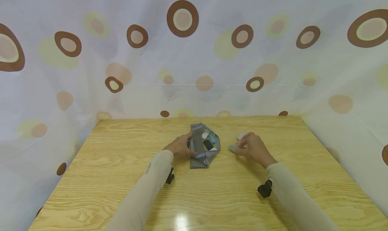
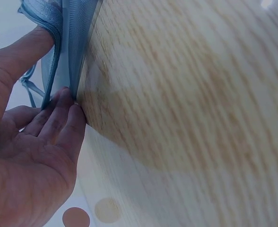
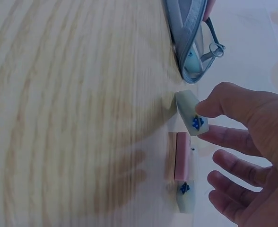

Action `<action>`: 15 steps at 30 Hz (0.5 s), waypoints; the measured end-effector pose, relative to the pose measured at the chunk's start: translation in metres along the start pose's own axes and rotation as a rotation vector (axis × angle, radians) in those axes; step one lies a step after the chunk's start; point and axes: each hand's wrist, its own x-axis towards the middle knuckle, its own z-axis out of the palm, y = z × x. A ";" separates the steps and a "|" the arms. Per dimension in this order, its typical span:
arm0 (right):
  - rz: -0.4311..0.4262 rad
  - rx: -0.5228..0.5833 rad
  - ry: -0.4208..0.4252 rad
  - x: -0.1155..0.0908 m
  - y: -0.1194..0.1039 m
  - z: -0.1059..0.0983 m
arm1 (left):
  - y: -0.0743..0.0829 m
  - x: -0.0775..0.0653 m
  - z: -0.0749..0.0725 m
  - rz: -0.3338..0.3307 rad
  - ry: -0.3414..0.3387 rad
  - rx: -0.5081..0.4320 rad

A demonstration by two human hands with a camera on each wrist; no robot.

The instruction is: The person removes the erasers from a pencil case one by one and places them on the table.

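A blue-grey mesh pouch (image 1: 198,145) lies on the table with its zipped mouth spread wide. Inside it show a black piece (image 1: 208,144), a blue piece (image 1: 212,138) and some white ones. My left hand (image 1: 180,146) holds the pouch by its left side, thumb at the rim and fingers against the outside (image 2: 65,111). To the right of the pouch, my right hand (image 1: 254,148) pinches a small pale green block (image 3: 188,111) with a blue mark between thumb and index finger. Its other fingers are spread, near a pink block (image 3: 181,156) and another pale block (image 3: 185,201).
The wooden table (image 1: 206,197) stretches toward me and to both sides. Behind it hangs a patterned white curtain (image 1: 194,99). A looped cord with a ring (image 3: 217,49) hangs at the pouch's end. Black cameras (image 1: 265,189) sit on both wrists.
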 end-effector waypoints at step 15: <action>-0.056 -0.115 0.020 -0.007 0.006 0.006 | 0.001 -0.001 0.001 -0.006 0.004 0.005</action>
